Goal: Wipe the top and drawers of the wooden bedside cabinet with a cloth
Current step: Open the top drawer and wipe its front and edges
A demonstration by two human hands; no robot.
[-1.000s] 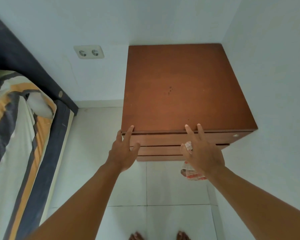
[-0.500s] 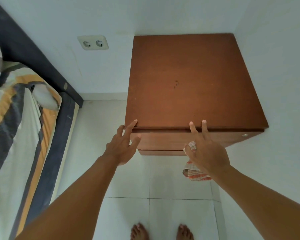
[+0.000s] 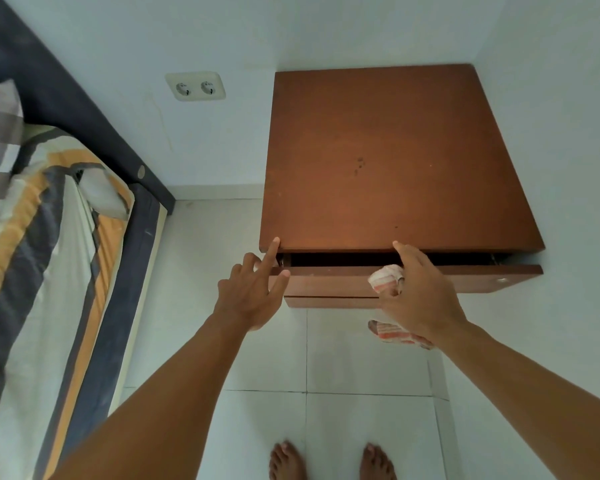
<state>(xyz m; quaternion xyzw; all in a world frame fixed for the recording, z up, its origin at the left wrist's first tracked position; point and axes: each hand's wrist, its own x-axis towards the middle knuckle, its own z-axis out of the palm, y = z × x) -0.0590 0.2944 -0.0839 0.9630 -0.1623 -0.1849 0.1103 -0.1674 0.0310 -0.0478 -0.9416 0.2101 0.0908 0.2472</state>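
Wooden bedside cabinet (image 3: 388, 161) stands in room corner, top bare. Top drawer (image 3: 465, 277) juts out slightly, with dark gap showing under top's front edge.

Left hand (image 3: 250, 296) is spread wide and holds nothing: index fingertip on top's front left corner, thumb against drawer's left end.

Right hand (image 3: 420, 299) has index finger on top's front edge, other fingers curled round striped cloth (image 3: 385, 277) - cloth bunches in front of drawer face, tail hanging below the wrist.

Bed (image 3: 49, 254) to left, double socket (image 3: 195, 86) on wall, bare feet (image 3: 288, 460) on tiled floor (image 3: 361, 427).
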